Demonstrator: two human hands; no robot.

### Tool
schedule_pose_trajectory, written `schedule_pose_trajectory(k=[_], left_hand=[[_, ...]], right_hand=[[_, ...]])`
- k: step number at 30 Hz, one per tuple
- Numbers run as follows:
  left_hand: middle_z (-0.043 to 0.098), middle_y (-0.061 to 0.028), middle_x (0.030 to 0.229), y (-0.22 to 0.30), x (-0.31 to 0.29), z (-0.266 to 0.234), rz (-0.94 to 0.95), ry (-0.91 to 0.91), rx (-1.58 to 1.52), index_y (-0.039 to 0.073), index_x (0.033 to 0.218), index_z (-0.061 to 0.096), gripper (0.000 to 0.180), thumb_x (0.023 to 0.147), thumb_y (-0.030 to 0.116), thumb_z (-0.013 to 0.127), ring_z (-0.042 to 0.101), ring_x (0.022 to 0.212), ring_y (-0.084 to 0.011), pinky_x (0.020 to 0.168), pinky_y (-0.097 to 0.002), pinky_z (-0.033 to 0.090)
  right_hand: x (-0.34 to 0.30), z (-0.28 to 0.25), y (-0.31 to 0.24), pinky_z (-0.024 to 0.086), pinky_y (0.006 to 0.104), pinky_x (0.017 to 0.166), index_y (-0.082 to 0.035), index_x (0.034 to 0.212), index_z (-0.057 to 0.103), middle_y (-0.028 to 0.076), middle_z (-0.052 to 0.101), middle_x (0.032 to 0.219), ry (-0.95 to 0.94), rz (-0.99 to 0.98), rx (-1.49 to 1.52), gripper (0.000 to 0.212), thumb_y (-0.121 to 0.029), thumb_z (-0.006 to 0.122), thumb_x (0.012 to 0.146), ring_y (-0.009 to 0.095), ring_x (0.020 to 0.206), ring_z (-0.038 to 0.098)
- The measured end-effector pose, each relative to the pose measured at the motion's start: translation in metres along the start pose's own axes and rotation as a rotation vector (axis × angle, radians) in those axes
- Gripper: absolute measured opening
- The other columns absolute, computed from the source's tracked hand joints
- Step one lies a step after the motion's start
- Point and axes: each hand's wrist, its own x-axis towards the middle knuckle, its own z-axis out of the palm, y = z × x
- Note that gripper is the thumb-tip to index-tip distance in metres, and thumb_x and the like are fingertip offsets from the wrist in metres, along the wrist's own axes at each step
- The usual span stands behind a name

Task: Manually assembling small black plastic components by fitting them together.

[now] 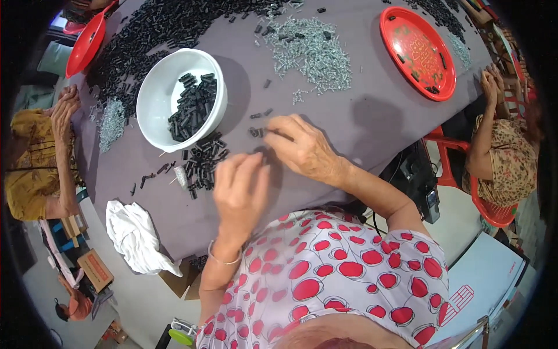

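Note:
Small black tube-shaped pieces lie in a loose pile (203, 156) on the grey-covered table, in front of a white bowl (150, 110) that holds more of the same black pieces (195, 110). My left hand (239, 189) is just right of this pile, its fingers smeared by motion. Close beside it, my right hand (305, 148) has its fingers curled and drawn together, near a few loose black pieces (256, 132). Whatever those fingers hold is hidden. A small silvery wrapped thing (181, 176) with a thin stick lies at the pile's left edge.
A white cloth (135, 235) lies at the near left edge. Farther off are a large black heap (157, 26), a heap of small clear pieces (314, 55) and a red tray (415, 52). People sit at left (43, 163) and right (503, 154).

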Motion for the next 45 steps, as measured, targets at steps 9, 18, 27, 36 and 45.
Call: schedule_pose_trajectory(k=[9,18,27,36,45], left_hand=[[0.056,-0.0094,0.088,0.000,-0.014,0.030,-0.076,-0.032,-0.006,0.002,0.092,0.062,0.021,0.072,-0.002,0.068,0.055,0.080,-0.0272,0.069,-0.0355,0.046],[0.060,-0.0009,0.083,-0.002,-0.019,0.022,-0.580,0.015,-0.596,-0.001,0.095,0.060,0.014,0.083,0.001,0.066,0.053,0.071,-0.0045,0.062,-0.0194,0.044],[0.056,0.0033,0.082,-0.007,-0.025,0.025,-0.693,0.100,-0.903,-0.002,0.101,0.061,0.018,0.084,0.002,0.066,0.051,0.074,-0.0034,0.065,-0.0164,0.042],[0.055,-0.0015,0.090,-0.013,-0.027,0.031,-0.487,0.040,-0.711,-0.002,0.097,0.062,0.015,0.082,-0.003,0.064,0.052,0.075,-0.0050,0.064,-0.0179,0.044],[0.055,-0.0013,0.092,-0.014,-0.028,0.029,-0.480,0.065,-0.719,-0.002,0.099,0.061,0.014,0.085,-0.002,0.062,0.051,0.081,-0.0065,0.072,-0.0190,0.042]], right_hand=[[-0.010,-0.013,0.013,0.050,0.0357,0.063,0.000,0.092,0.060,0.013,0.057,0.094,-0.001,0.159,0.144,0.019,0.006,0.063,0.073,0.028,0.075,0.060],[0.027,-0.015,0.028,0.048,0.0368,0.065,-0.004,0.088,0.060,0.008,0.055,0.087,-0.031,0.156,-0.005,0.014,0.000,0.062,0.075,0.027,0.077,0.058],[0.027,0.003,0.026,0.043,0.0374,0.068,-0.007,0.083,0.061,0.006,0.052,0.081,-0.090,0.071,-0.059,0.009,-0.005,0.063,0.074,0.025,0.080,0.054],[0.075,0.044,0.033,0.037,0.0407,0.069,-0.010,0.075,0.063,0.005,0.056,0.079,-0.056,0.159,-0.178,0.010,-0.016,0.067,0.068,0.024,0.076,0.054],[0.049,0.014,0.024,0.033,0.0350,0.068,-0.010,0.075,0.058,0.000,0.052,0.072,0.046,0.065,-0.102,0.008,-0.008,0.064,0.071,0.019,0.071,0.052]])
